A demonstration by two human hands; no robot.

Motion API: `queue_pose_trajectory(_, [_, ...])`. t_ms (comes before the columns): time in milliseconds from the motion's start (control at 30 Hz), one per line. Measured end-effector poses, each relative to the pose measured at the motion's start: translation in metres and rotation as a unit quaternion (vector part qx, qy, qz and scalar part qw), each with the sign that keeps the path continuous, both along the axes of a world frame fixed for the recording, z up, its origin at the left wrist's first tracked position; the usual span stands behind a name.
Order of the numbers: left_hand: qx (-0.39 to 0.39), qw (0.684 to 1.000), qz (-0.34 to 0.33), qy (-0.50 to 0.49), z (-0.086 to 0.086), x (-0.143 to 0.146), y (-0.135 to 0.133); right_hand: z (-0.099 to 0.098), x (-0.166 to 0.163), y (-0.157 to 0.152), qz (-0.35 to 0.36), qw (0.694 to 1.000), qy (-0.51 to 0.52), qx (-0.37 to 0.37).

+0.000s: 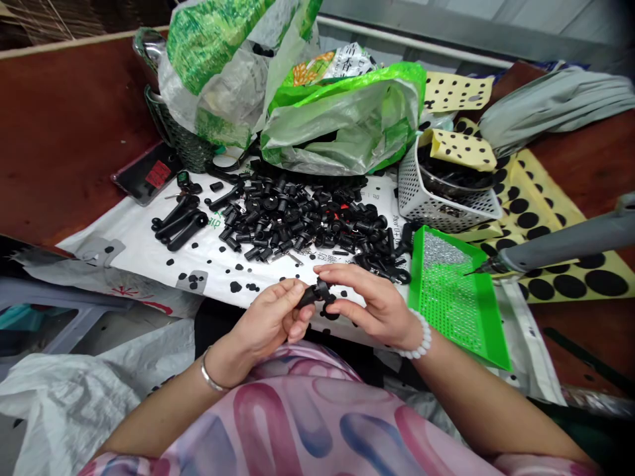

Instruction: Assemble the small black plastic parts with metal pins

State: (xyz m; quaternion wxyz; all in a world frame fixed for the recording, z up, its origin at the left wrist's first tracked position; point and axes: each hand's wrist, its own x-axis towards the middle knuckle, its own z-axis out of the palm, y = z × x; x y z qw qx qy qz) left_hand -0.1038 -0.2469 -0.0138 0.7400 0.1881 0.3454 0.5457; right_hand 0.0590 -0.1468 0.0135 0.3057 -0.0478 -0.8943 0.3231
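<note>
My left hand (pixel 278 309) grips a small black plastic part (pixel 316 293) between thumb and fingers, in front of my body. Around the part's other end curve the thumb and fingers of my right hand (pixel 373 303), pinching it from the right. The part has a tube-like body with a wider, knobbed end; its finer detail is too small to make out. Just beyond both hands spreads a heap of similar black plastic parts (pixel 292 215) on a white sheet (pixel 143 264). Several longer black handle-like pieces (pixel 181 221) lie at the heap's left.
At right are a green tray (pixel 489 311) of small silvery pieces, a grey electric screwdriver (pixel 560 244) pointing left, and a white basket (pixel 446 215). Green-and-white plastic bags (pixel 342 132) stand behind the heap. A phone (pixel 149 175) lies at left; dotted yellow sheets (pixel 540 178) lie at right.
</note>
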Motion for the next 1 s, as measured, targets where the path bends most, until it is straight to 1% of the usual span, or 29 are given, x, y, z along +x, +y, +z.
queue_pose_trajectory(100, [0.048,0.995,0.02,0.086,-0.002,-0.001,-0.001,0.0,-0.001,0.0,-0.006,0.999,0.001,-0.038])
queue_pose_trajectory(167, [0.058,0.992,0.017,0.108,-0.006,-0.003,-0.001,0.002,-0.001,0.001,0.003,0.999,-0.012,-0.04])
queue_pose_trajectory(267, [0.048,0.995,0.006,0.085,-0.013,-0.005,-0.001,0.004,-0.001,0.001,0.013,0.999,-0.027,-0.038])
queue_pose_trajectory(333, [0.048,0.997,0.001,0.069,-0.016,-0.005,-0.001,0.003,-0.002,-0.001,0.001,0.999,-0.019,-0.048])
queue_pose_trajectory(433, [0.045,0.998,-0.008,0.047,-0.015,-0.003,-0.001,0.001,-0.005,-0.004,-0.029,0.997,0.008,-0.076])
queue_pose_trajectory(533, [0.032,0.999,-0.014,0.034,-0.013,-0.002,-0.001,-0.002,-0.006,-0.007,-0.043,0.996,0.025,-0.073])
queue_pose_trajectory(633, [0.046,0.997,-0.019,0.063,-0.014,-0.002,-0.001,-0.003,-0.006,-0.008,-0.061,0.995,0.029,-0.078])
queue_pose_trajectory(767, [0.109,0.987,-0.02,0.12,-0.016,-0.006,-0.004,-0.002,-0.005,-0.011,-0.082,0.99,0.03,-0.115])
queue_pose_trajectory(867, [0.122,0.981,-0.017,0.152,-0.014,-0.007,-0.005,0.0,-0.004,-0.015,-0.085,0.992,0.038,-0.087])
queue_pose_trajectory(1000, [0.127,0.976,-0.008,0.178,-0.009,-0.007,-0.004,-0.001,-0.002,-0.021,-0.099,0.994,0.054,-0.006])
